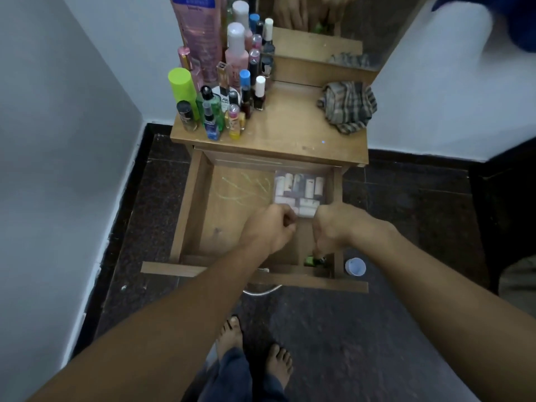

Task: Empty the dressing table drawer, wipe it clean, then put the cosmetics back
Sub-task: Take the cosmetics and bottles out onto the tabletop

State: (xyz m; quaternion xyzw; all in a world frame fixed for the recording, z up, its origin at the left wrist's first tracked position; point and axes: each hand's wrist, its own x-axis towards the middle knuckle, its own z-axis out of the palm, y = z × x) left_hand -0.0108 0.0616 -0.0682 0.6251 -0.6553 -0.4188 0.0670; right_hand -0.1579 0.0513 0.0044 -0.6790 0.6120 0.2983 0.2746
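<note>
The wooden drawer (200,204) is pulled out under the dressing table top (290,132). At its back right lies a clear packet of white tubes (301,188). My left hand (271,229) is curled into a fist at the packet's near edge, and nothing shows inside it. My right hand (333,226) points its fingers down into the drawer's front right corner and pinches a small green bottle (312,260) there. Several cosmetic bottles (223,105) stand on the left of the table top. A checked cloth (346,107) lies bunched at the right.
A mirror (319,39) rises behind the table. White walls close in on both sides. A small blue-white cup (355,266) sits on the dark floor right of the drawer. My bare feet (255,349) stand in front of the drawer. Chalk-like scribbles mark the drawer bottom.
</note>
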